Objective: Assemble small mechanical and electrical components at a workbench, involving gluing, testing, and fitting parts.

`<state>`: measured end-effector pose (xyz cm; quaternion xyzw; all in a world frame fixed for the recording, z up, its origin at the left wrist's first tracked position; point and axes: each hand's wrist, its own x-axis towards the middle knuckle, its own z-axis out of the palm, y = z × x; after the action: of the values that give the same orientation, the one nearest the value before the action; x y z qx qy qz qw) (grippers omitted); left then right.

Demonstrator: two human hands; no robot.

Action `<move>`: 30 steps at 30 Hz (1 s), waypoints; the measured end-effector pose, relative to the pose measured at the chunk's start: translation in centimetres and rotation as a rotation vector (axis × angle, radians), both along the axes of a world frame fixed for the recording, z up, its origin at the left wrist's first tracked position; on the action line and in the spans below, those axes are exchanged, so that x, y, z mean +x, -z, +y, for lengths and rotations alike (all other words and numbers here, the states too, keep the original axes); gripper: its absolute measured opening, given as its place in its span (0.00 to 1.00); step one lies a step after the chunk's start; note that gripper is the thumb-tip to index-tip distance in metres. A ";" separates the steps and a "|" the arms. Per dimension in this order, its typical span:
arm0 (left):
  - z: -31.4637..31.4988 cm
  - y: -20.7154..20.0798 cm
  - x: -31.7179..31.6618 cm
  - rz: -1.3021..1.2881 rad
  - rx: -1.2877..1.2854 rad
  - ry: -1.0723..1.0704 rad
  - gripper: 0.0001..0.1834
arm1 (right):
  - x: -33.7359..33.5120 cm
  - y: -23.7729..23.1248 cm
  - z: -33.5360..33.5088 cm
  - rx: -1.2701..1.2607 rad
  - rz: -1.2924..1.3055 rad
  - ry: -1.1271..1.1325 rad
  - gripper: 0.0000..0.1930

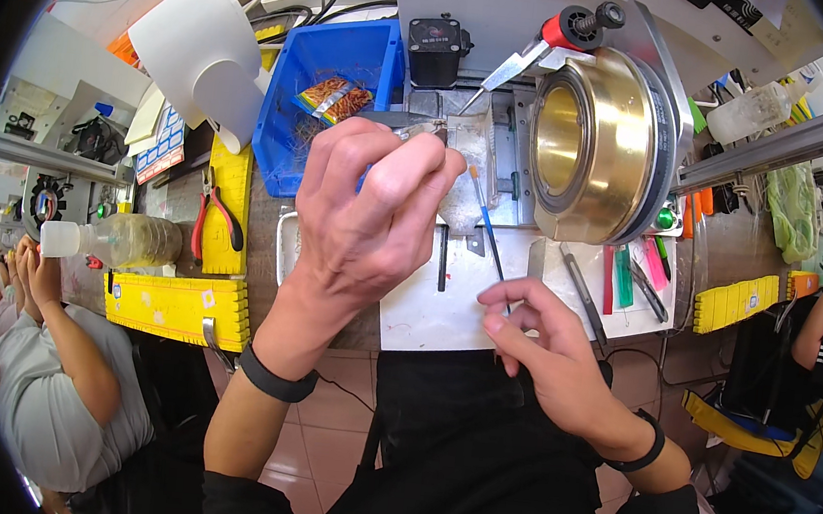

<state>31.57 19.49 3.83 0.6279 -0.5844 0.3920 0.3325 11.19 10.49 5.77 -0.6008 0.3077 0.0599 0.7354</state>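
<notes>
My left hand (367,203) is raised over the workbench, fingers closed in a pinch. What it grips is mostly hidden behind the knuckles; a bit of dark metal shows at the fingertips. Lower right, my right hand (556,355) has its thumb and fingers loosely curled about the rear of a thin paintbrush (485,220) with a blue and black handle. The brush's bristle end points up, close to my left fingers. Beyond it is a metal work surface (472,144) beside a large brass-coloured ring-shaped machine part (602,127).
A blue bin (274,145) holds an orange-brown packet. Red-handled pliers (213,213) lie on a yellow strip. White paper (425,318) carries tweezers (581,293) and coloured sticks. A red-and-black clamp arm (572,30) overhangs the back. A bottle (131,242) lies at left. Co-workers sit both sides.
</notes>
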 end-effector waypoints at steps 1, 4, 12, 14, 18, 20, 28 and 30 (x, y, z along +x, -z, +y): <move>0.0 -0.1 0.0 -0.028 -0.003 -0.012 0.13 | -0.6 0.2 -0.3 -0.021 -0.004 -0.012 0.14; 0.1 0.1 0.0 -0.054 -0.024 -0.036 0.15 | -1.4 0.3 -0.9 -0.103 0.005 0.001 0.14; 0.5 0.1 -0.4 -0.004 -0.036 -0.070 0.18 | -1.5 0.0 -2.3 -0.676 -0.037 -0.173 0.09; 0.6 0.0 -0.3 -0.006 -0.035 -0.064 0.18 | -1.4 0.1 -2.4 -0.776 -0.048 -0.202 0.09; 0.4 0.2 -0.3 -0.006 -0.026 -0.061 0.18 | -1.4 1.5 -2.8 -0.994 -0.134 -0.262 0.15; 0.4 0.2 -0.3 -0.005 -0.029 -0.062 0.18 | -0.9 1.5 -3.0 -1.245 -0.148 -0.443 0.22; 0.6 -0.5 -0.8 0.047 0.007 -0.076 0.18 | 1.0 2.5 -3.3 -1.403 -0.221 -0.614 0.25; 0.7 -0.7 -0.9 0.057 0.017 -0.081 0.18 | 1.3 2.6 -3.4 -1.420 -0.223 -0.665 0.24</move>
<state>30.65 20.14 4.53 0.6648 -0.5522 0.3822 0.3272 12.47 7.08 3.15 -0.9892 0.0011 0.0054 0.1464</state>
